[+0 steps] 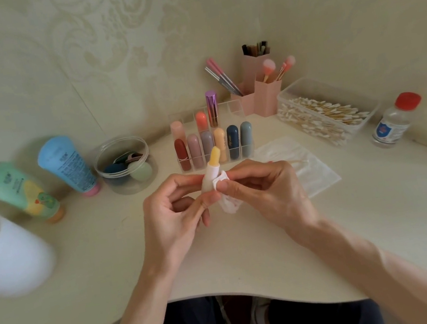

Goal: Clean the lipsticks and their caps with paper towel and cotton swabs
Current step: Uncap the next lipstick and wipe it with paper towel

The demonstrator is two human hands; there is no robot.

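Note:
An uncapped lipstick [212, 169] with a yellow tip and a white tube stands upright over the middle of the table. My left hand [171, 211] pinches its lower tube. My right hand [264, 185] pinches a crumpled piece of paper towel [229, 204] against the tube's right side. Behind them a clear organizer [232, 110] holds several capped lipsticks. A flat sheet of paper towel [312, 170] lies to the right, and a clear box of cotton swabs [322, 112] sits beyond it.
A red-capped clear bottle [395, 121] stands far right. Pink brush holders [259, 89] are at the back. On the left are a round tub of sponges [125, 166], a blue tube [68, 163], a green tube [23, 190] and a white container [5, 256]. The table edge curves in near my lap.

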